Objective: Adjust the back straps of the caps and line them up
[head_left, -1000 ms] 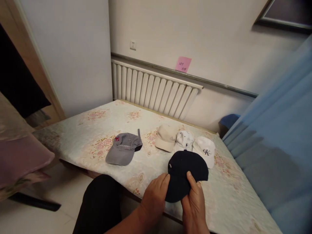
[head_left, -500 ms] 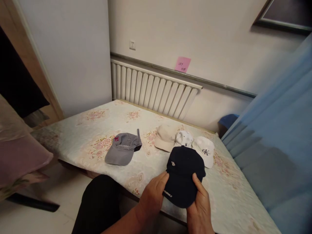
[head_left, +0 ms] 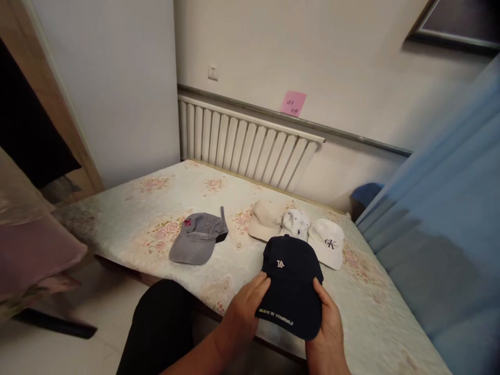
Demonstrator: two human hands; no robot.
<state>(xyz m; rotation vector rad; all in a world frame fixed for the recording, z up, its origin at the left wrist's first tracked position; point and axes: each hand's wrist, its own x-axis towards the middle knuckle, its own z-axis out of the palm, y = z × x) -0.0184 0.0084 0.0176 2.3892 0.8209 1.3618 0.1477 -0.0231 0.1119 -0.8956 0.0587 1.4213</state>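
Between my two hands is a dark navy baseball cap (head_left: 292,276), its brim toward me, with a small white emblem on the crown and white lettering along the brim edge. My left hand (head_left: 244,302) grips the cap's left side, and my right hand (head_left: 326,323) clasps its right side with the thumb on top. Some of the fingers are hidden under the cap. Just beyond it lie a beige cap (head_left: 265,219), a small white cap (head_left: 294,224) and a white cap with black letters (head_left: 328,247). A grey cap (head_left: 199,239) sits apart on the left.
The caps rest on a bed (head_left: 183,182) with a floral cover. Behind it are a white radiator (head_left: 250,146) and a wall with a pink note (head_left: 294,103). A blue curtain (head_left: 441,198) hangs along the right side. My dark-clothed knee (head_left: 160,317) is at the near edge.
The navy cap has turned slightly in my hands, so more of the brim lettering shows. My right hand has shifted a little to the right with it; the other caps stay put.
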